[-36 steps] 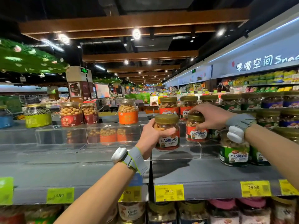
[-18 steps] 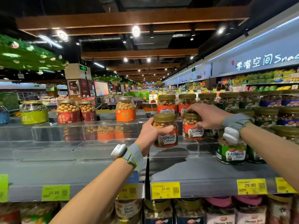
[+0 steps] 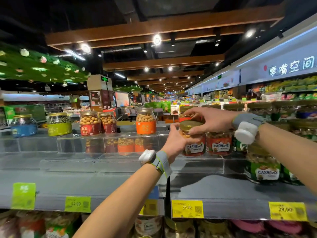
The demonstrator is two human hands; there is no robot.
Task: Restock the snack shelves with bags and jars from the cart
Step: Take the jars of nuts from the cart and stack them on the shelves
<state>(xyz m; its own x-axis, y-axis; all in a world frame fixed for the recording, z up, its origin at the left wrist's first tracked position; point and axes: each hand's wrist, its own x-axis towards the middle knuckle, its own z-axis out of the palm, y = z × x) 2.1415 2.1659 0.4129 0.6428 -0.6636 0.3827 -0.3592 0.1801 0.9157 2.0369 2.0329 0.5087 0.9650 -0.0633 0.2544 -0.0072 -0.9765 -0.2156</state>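
Left hand (image 3: 177, 143) reached forward, cupped and curled — right hand (image 3: 208, 120) palm-down just above it, pinching

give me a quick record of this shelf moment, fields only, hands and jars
left hand: grips the red-label cashew jar by its side
right hand: pinches that jar's gold lid
jar position: on or just above the clear riser, cannot tell which
neighbour: second red cashew jar close on its right
price tag below: 29.90
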